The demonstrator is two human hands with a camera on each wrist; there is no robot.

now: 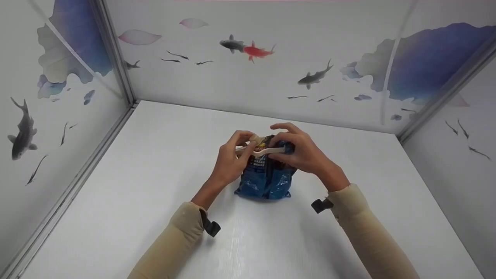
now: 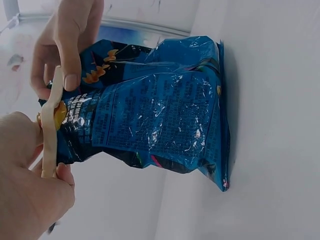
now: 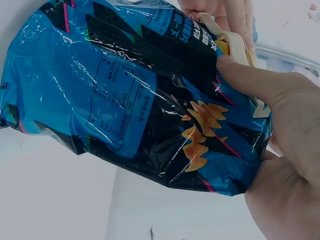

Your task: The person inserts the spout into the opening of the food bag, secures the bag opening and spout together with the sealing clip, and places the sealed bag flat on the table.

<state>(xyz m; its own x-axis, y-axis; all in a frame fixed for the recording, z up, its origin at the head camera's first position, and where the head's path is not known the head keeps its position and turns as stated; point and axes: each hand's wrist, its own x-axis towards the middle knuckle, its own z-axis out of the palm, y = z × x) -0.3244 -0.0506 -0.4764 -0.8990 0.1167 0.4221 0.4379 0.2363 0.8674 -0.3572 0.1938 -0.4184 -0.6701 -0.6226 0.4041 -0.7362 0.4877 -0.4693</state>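
A blue and black snack bag [image 1: 263,184] stands upright on the table, its top gathered between both hands. Across the front of its top lies a cream-coloured bag clip [image 1: 267,151], a wavy strip seen edge-on in the left wrist view. My left hand [image 1: 228,161] pinches the clip's left part, thumb in front. My right hand [image 1: 304,153] grips the bag's top right corner beside the clip's other end, the thumb [image 3: 250,77] lying on the bag. In the right wrist view, orange chips are printed on the shiny wrapper [image 3: 202,120]. The fingers behind the bag are partly hidden.
The white table [image 1: 155,186] reaches around the bag on all sides. White panels printed with fish and leaves stand at the back [image 1: 217,77], left [image 1: 23,77] and right [image 1: 465,124]. Both sleeves carry a dark wrist mount [image 1: 211,228].
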